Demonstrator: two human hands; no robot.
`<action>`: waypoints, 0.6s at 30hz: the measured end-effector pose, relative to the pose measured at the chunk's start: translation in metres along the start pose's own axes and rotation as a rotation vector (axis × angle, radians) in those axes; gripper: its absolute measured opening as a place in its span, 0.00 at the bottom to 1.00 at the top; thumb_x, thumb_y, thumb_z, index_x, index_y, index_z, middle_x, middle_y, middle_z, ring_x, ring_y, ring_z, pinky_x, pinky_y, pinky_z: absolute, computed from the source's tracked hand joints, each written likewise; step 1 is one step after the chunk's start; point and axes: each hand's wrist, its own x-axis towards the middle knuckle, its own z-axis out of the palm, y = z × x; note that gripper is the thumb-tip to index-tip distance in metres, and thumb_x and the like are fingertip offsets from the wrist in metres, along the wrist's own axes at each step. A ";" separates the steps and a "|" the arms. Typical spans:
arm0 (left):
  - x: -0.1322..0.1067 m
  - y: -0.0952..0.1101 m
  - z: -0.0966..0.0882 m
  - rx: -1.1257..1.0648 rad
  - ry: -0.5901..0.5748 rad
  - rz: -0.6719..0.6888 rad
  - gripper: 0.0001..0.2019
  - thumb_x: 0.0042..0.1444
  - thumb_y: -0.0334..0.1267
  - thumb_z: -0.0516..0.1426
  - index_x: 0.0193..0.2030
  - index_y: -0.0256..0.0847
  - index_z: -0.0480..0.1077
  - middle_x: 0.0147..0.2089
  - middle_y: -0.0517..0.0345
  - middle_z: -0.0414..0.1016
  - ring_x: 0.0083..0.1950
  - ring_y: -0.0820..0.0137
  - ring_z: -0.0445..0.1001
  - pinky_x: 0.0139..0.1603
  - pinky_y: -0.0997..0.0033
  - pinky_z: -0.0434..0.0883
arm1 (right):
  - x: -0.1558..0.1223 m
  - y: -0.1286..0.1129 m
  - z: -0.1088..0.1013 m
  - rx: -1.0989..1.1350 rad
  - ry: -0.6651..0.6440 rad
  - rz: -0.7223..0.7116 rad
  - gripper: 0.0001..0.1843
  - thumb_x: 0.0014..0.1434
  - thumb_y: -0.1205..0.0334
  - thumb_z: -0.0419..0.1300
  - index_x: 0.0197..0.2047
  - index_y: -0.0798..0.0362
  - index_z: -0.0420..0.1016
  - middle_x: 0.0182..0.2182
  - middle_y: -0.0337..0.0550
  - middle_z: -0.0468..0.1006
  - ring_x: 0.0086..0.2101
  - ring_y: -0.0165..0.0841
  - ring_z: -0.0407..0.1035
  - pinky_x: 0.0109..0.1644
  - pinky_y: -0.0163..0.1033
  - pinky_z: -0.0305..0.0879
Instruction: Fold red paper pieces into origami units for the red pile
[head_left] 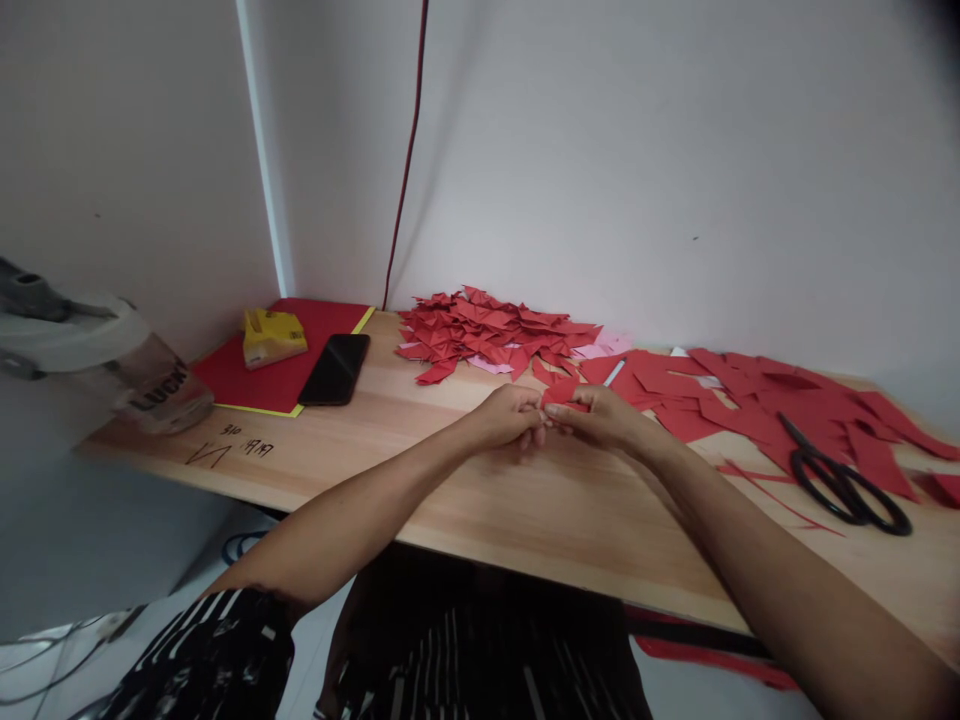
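Pinching a small piece of red paper [559, 396] between thumb and fingers, the right hand [606, 415] meets the left hand [514, 418] just above the near middle of the tabletop [457, 490]. The left fingers are curled in against the left edge of that piece; whether they grip it too, I cannot tell.

Behind the hands, toward the wall [600, 170], lies a heap of folded red paper shapes [487, 330], with bits of pink paper [606, 345] showing at its right side. Flat cut red pieces [750, 395] overlap one another to the right of the heap, and a thin white stick-like object [615, 372] lies at their left end, near the right hand. Black-handled scissors [847, 485] rest at the near edge of these pieces, beside narrow red strips [780, 490].

On the left, a dark phone [335, 370] partly overlaps a red sheet with a yellow border [292, 310], which also carries a yellow box [274, 337]. A clear lettered bottle [161, 385] stands at the far left, near handwritten black marks [214, 453].
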 end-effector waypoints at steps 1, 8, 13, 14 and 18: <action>0.000 0.000 0.000 0.003 0.015 -0.015 0.06 0.50 0.25 0.50 0.29 0.34 0.68 0.19 0.62 0.72 0.14 0.80 0.63 0.16 0.83 0.58 | 0.000 -0.001 0.000 0.001 0.002 -0.008 0.23 0.53 0.42 0.61 0.21 0.53 0.67 0.18 0.36 0.67 0.20 0.26 0.56 0.24 0.34 0.50; 0.000 -0.003 0.000 0.052 0.139 -0.081 0.09 0.49 0.24 0.51 0.21 0.37 0.62 0.16 0.63 0.70 0.12 0.81 0.61 0.14 0.83 0.55 | 0.000 -0.001 0.006 -0.089 0.169 0.037 0.26 0.52 0.40 0.61 0.18 0.53 0.68 0.16 0.38 0.68 0.19 0.27 0.58 0.23 0.35 0.52; 0.002 -0.004 0.000 0.046 0.146 -0.095 0.09 0.50 0.24 0.51 0.22 0.37 0.63 0.15 0.64 0.70 0.11 0.80 0.62 0.14 0.82 0.56 | 0.000 0.001 0.005 -0.075 0.130 0.063 0.26 0.51 0.38 0.60 0.18 0.53 0.69 0.14 0.37 0.66 0.16 0.26 0.54 0.20 0.34 0.47; 0.002 -0.004 0.000 0.041 0.145 -0.099 0.09 0.51 0.24 0.52 0.22 0.37 0.63 0.15 0.64 0.70 0.11 0.80 0.62 0.14 0.82 0.56 | 0.000 0.001 0.004 -0.067 0.118 0.057 0.26 0.52 0.39 0.60 0.19 0.53 0.69 0.13 0.36 0.65 0.16 0.26 0.53 0.20 0.34 0.46; 0.003 -0.003 0.000 0.014 0.148 -0.109 0.10 0.53 0.26 0.52 0.22 0.37 0.63 0.15 0.64 0.69 0.11 0.79 0.61 0.13 0.81 0.55 | 0.001 0.000 0.004 -0.075 0.159 0.060 0.25 0.52 0.39 0.60 0.19 0.53 0.71 0.12 0.34 0.61 0.16 0.26 0.52 0.20 0.34 0.46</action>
